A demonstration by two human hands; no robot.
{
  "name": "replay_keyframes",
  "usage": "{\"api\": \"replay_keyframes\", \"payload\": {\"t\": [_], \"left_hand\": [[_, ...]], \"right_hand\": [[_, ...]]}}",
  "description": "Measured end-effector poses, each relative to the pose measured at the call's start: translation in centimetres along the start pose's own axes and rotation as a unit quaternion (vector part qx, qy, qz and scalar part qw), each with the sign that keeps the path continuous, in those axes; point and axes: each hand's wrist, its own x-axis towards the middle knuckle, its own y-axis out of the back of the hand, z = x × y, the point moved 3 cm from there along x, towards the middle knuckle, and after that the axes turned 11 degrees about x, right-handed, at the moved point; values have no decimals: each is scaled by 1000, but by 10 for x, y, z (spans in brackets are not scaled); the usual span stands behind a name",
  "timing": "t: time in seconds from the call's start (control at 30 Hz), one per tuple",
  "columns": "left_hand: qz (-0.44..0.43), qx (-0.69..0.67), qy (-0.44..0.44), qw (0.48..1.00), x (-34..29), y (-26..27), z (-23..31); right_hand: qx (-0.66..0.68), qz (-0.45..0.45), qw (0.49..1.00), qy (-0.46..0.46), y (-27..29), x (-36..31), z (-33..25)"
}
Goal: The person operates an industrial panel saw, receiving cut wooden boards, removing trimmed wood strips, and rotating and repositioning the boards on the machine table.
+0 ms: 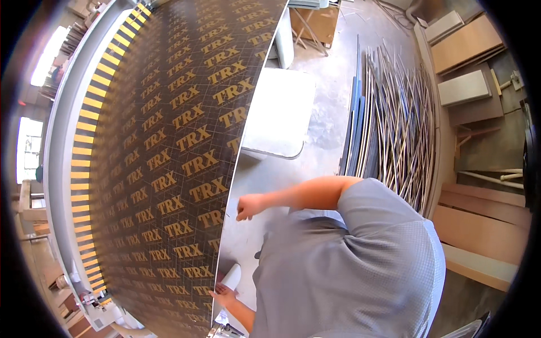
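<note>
A large dark brown panel (186, 135) with repeated gold lettering and thin crossing lines fills the left and middle. Its pale right edge runs from the top down toward me. My left hand (224, 295) is low in view at this edge, its fingers stretched out and touching the panel's rim. My right hand (249, 207) hangs just right of the edge, higher up, fingers curled closed, with nothing visible in them. A small gap lies between that hand and the panel. Both arms come from my grey-shirted torso at the lower right.
A yellow-and-black striped strip (84, 152) borders the panel's far left, along a grey machine beam (56, 135). A white round-cornered table (279, 112) stands right of the panel. Many thin strips (394, 112) lie piled on the floor. Boards (479, 225) line the right wall.
</note>
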Motion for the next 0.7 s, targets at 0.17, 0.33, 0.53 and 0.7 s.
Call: {"api": "replay_keyframes", "payload": {"t": [0.17,0.33,0.53,0.7], "left_hand": [[96,-224,173,954,-5,-45,17],[13,18,-5,1000,-32,-56,23],[-49,-138,26,989,-24,-63,32],[-29,-73,-74,994,-40,-54,15]], "right_hand": [[454,172,870,-83,42,-10,40],[474,244,844,-55,64,22,26],[371,353,859,9,65,61,55],[365,373,853,-21,52,72,53]]}}
